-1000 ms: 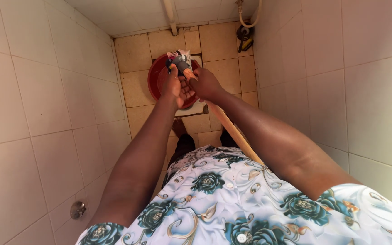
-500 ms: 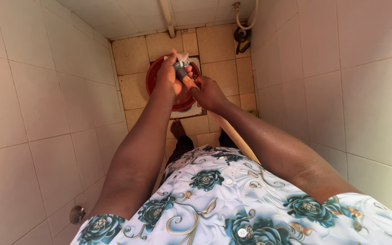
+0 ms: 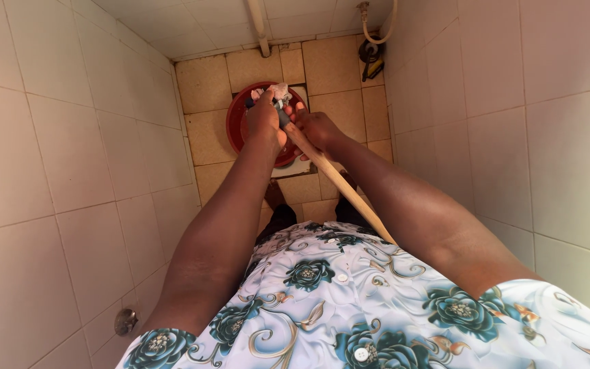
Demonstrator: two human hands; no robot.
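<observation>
Pale bare wood, smooth and matt, forms the mop handle [image 3: 336, 179] gripped by the left hand [image 3: 265, 123] and right hand [image 3: 317, 130]; at its tip sits dark plastic and grey-white cloth. Below lies a glossy red plastic basin [image 3: 237, 126] on matt tan floor tiles [image 3: 339, 68], between glossy white glazed wall tiles [image 3: 49, 157].

Both hands [image 3: 291, 123] grip wooden mop handle [image 3: 336, 179] over red bucket [image 3: 237, 123].
</observation>
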